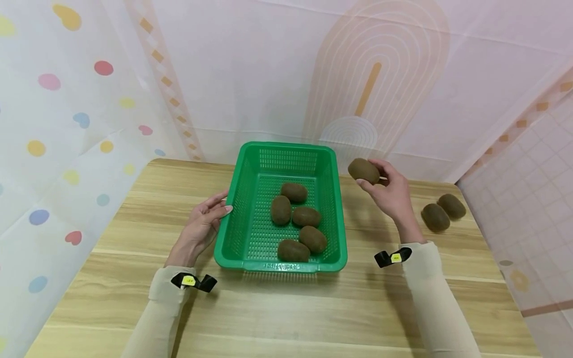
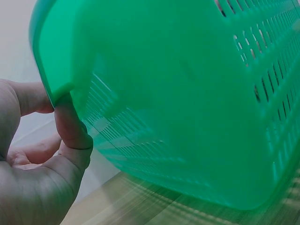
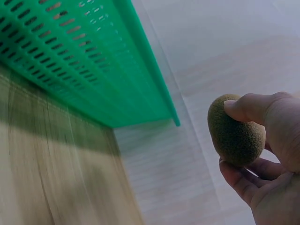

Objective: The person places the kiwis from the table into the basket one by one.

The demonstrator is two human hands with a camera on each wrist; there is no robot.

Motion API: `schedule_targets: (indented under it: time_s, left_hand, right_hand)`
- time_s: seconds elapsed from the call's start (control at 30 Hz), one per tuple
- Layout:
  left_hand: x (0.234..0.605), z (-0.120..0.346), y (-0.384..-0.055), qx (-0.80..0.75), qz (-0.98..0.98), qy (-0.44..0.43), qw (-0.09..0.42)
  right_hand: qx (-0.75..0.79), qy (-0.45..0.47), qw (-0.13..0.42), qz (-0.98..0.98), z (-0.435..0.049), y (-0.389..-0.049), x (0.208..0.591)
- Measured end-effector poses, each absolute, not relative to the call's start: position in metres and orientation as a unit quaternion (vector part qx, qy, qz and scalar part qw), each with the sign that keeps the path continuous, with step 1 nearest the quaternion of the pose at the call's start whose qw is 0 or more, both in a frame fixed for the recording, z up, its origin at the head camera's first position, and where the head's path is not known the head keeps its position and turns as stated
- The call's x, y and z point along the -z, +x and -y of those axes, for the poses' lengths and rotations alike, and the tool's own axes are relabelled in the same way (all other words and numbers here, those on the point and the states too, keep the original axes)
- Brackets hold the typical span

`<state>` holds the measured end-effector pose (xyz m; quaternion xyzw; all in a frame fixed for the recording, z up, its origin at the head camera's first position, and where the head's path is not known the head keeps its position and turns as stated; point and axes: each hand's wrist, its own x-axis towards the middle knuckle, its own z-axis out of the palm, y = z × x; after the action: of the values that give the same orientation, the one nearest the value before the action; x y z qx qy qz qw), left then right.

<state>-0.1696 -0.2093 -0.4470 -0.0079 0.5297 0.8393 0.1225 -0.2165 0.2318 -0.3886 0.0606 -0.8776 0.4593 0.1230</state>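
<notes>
On the worktop (image 1: 277, 313), head view: green basket (image 1: 341, 209) with five kiwis (image 1: 281, 210) inside; left grip (image 1: 199, 226) pinches its left rim. Right grip (image 1: 394, 191) has the held kiwi (image 1: 363, 170) just right of the basket, not touching. Two loose kiwis (image 1: 435, 218) sit right of that wrist; a sideways swing of the right sleeve (image 1: 431, 288) could roll them.

Left wrist view: finger tucked under the rim lip, so hold is edge-only; a hard pull could skid or tip the basket.

Right wrist view: held kiwi pinched between thumb and fingers. Rounded, small contact: could slip if squeezed unevenly, or knock the rim if carried low.
</notes>
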Motion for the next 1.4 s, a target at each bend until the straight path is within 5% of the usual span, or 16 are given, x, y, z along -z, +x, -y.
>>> schedule_targets:
  time_s: [1.4]
  left_hand:
    - [0.446,0.209,-0.169,-0.842,-0.526,0.0,0.119]
  right_hand:
    - [-0.474,0.186,0.066,0.858,-0.173,-0.209,0.379]
